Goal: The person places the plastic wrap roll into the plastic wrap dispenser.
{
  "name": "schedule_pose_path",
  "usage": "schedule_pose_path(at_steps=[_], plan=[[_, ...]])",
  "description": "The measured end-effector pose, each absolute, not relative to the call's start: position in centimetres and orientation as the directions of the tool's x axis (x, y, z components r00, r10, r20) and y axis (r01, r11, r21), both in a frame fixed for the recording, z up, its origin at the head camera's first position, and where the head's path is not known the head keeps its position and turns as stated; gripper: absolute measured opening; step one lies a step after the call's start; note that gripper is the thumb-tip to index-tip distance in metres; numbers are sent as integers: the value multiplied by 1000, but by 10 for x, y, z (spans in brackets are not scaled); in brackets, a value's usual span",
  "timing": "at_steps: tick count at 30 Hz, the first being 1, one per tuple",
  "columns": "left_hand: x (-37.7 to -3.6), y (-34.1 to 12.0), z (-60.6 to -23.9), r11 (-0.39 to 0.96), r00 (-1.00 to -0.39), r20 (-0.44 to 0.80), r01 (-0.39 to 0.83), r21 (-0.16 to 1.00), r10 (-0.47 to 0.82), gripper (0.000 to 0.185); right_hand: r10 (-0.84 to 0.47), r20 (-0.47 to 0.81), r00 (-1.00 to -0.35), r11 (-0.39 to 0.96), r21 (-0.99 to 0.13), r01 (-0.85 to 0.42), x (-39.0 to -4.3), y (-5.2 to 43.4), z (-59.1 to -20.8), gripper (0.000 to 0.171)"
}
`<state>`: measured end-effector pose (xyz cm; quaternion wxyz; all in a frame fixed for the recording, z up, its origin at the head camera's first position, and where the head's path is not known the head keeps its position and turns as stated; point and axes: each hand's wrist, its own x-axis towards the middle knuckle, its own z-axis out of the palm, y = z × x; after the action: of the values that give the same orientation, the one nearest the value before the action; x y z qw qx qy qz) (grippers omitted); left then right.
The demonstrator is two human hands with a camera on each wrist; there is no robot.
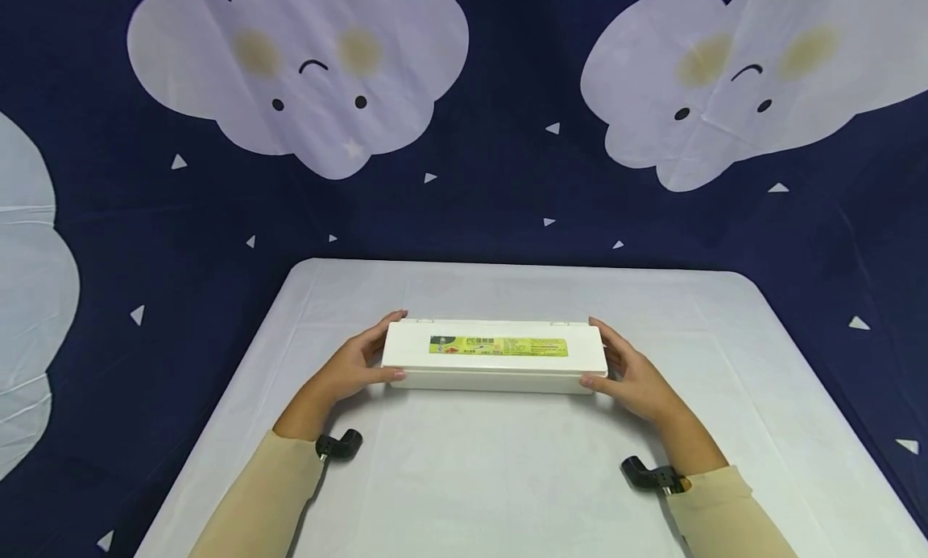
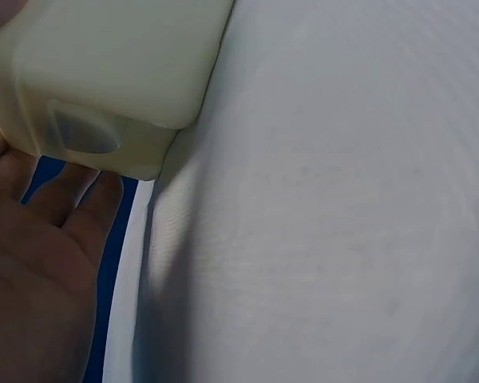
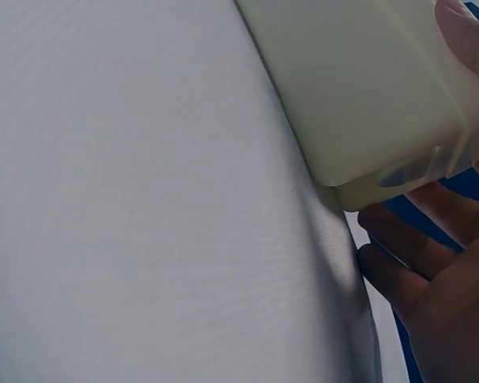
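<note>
A long white plastic box [image 1: 493, 357] with a yellow-green label on its top lies crosswise in the middle of the white table [image 1: 507, 477]. My left hand [image 1: 358, 365] holds its left end, thumb on the front face and fingers round the back. My right hand [image 1: 627, 377] holds the right end the same way. In the left wrist view the box's end [image 2: 104, 72] sits above my left hand's fingers [image 2: 56, 199]. In the right wrist view the other end of the box [image 3: 367, 80] is cupped by my right hand's fingers [image 3: 415, 231].
A dark blue backdrop [image 1: 507, 179] printed with white clouds hangs behind and around the table. Black camera mounts sit on my left wrist [image 1: 339, 445] and right wrist [image 1: 648, 475]. The white tabletop spreads wide in front of the box.
</note>
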<state>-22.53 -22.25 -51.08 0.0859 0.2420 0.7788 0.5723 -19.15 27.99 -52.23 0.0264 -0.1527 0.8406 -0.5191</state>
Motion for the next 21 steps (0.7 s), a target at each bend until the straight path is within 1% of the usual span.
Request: schedule_pose_path(at_steps=[8,12,17,21], plan=[[-227,-222,-511,235,-862,159,301,924,481,104,-274,106,-956,418,-882,-218,-190,278,-520,102],[-227,-221,-513,262,-873,152,299,918,464,103,-264,118,-957,436,-871,-228,-190,276,-520,103],[-226,-220,-512,289,-882,143,294,911,449,101,-258,129,-958,423,-876,-232,-191,275,-518,103],[-227,-219,-510,343,-888,140,309,887,438,102,-247,134,-960,415,-880,-230,-191,276,-515,103]])
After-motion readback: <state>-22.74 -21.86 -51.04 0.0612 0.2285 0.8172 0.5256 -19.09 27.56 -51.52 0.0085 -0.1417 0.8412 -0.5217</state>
